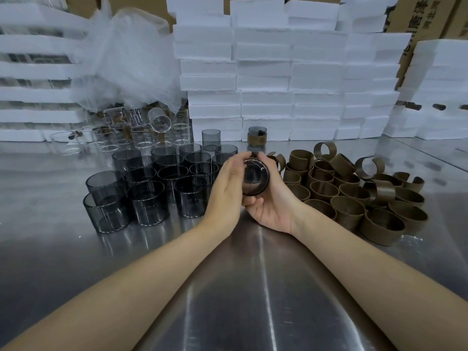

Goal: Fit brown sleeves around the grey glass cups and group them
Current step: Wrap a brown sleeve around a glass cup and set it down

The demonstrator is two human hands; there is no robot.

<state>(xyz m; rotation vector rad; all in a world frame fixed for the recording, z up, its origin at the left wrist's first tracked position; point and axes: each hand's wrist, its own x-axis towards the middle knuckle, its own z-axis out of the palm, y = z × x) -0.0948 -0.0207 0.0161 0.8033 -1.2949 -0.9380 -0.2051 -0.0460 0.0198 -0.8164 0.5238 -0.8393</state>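
A cluster of bare smoky-grey glass cups (pixel 162 183) stood at left on the steel table (pixel 253 287). At centre the left hand (pixel 228 188) lay flat-fingered against the tipped grey cup (pixel 255 177), which the right hand (pixel 272 206) cradled, fingers curled round it. Whether a sleeve was already on, I could not tell. Squaring it before pushing would likely seat it evenly. Brown cardboard sleeves (pixel 354 196) lay heaped at right.

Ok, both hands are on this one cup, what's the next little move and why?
Probably set the cup beside the sleeved cup at the back. Both the left hand and right hand grip it, and a brown band seems to wrap it already, though that is hard to confirm.
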